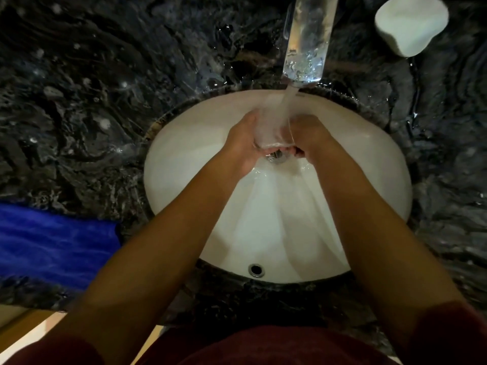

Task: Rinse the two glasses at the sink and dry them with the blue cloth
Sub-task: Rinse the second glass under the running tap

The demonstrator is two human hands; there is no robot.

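Both hands are meeting over the middle of the white oval sink (184, 154), under the running water. Left hand (243, 142) is curling its fingers around the left side of a clear glass (272, 127), and right hand (309, 137) is gripping the right side of the same glass. That glass is sitting between the palms, directly above the drain (276, 156); its long axis is running roughly up the frame, with the opening apparently facing the tap (307, 40), though water blur is making this uncertain. Water is falling from the tap's flat spout into and over the glass. Only one glass is showing. A blue cloth (55, 243) is lying flat on the dark marbled counter (105, 101), left of the sink and well apart from the hands. A white soap-like block (411, 25) is resting on the counter right of the tap. Counter surface is glistening wet around the tap.
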